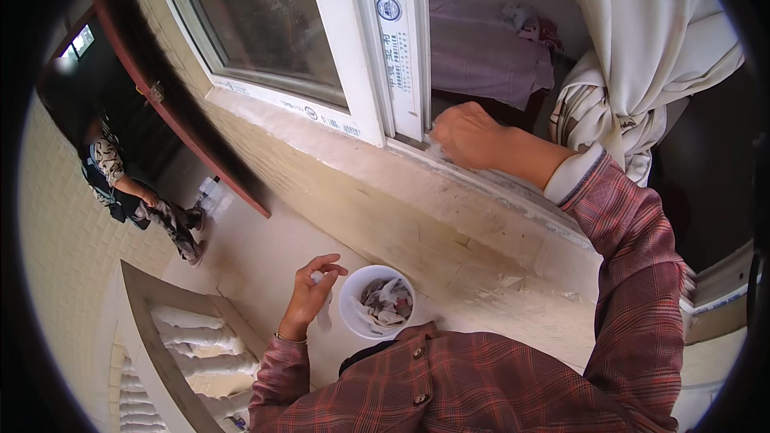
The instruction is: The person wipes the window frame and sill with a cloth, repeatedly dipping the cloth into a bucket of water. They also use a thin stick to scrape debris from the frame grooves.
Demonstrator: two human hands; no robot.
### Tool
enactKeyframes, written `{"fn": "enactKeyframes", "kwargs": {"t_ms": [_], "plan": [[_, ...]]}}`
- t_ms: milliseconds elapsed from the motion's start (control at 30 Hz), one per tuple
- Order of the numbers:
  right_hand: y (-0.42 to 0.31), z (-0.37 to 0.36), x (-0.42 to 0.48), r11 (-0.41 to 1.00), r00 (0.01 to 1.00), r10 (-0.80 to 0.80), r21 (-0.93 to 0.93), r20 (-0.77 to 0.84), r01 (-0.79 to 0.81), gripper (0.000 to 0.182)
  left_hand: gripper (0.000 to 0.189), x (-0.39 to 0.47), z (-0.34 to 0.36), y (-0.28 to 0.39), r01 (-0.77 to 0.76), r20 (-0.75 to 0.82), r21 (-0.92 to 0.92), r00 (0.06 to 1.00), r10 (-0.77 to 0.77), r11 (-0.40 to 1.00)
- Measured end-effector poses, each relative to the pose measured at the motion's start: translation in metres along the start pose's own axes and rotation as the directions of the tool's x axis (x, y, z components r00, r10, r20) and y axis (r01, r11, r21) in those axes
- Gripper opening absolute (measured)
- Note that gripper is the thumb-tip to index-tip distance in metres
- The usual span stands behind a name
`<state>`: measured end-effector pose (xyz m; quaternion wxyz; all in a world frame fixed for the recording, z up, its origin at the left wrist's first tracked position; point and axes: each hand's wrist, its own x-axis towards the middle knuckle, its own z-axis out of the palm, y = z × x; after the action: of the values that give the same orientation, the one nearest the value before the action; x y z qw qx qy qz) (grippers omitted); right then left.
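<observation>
My right hand [472, 137] is closed around a wad of white tissue [438, 149]. It presses the wad against the sliding window's bottom track [487, 171], beside the white PVC frame [394, 66]. Lower down, my left hand [308, 296] has its fingers curled over another piece of white tissue [317, 277], part of which hangs below the palm. Just to the right of that hand, a white bucket [347, 311] stands on the floor with crumpled paper and scraps [385, 304] in it.
A pale sill [337, 159] runs under the glass pane [264, 18]. A knotted cream curtain [625, 90] hangs at the right; a purple cloth [487, 54] lies indoors. At left are a person [129, 186], a red door edge [180, 138] and a white balustrade [198, 337].
</observation>
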<state>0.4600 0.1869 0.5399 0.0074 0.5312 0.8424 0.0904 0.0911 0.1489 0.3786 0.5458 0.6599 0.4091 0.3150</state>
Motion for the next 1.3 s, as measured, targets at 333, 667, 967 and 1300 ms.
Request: {"fn": "enactKeyframes", "kwargs": {"t_ms": [333, 667, 967, 1300], "plan": [[0.025, -0.019, -0.021, 0.953, 0.993, 0.034, 0.304, -0.112, 0.001, 0.011, 0.027, -0.029, -0.016, -0.019, 0.131, -0.137, -0.136, 0.979, -0.150, 0.982], [0.033, -0.011, 0.006, 0.954, 0.997, -0.077, 0.288, -0.028, 0.082, 0.013, 0.026, -0.037, -0.010, -0.027, 0.164, -0.173, -0.141, 0.967, -0.187, 0.976], [0.024, -0.007, 0.020, 0.958, 0.975, 0.015, 0.284, -0.222, 0.050, 0.013, 0.026, -0.045, -0.013, -0.031, 0.164, -0.192, -0.100, 0.965, -0.181, 0.981], [0.047, -0.006, -0.006, 0.566, 0.942, 0.317, 0.776, 0.107, -0.279, 0.016, 0.025, -0.034, -0.005, -0.017, 0.159, -0.126, -0.101, 0.977, -0.172, 0.982]]}}
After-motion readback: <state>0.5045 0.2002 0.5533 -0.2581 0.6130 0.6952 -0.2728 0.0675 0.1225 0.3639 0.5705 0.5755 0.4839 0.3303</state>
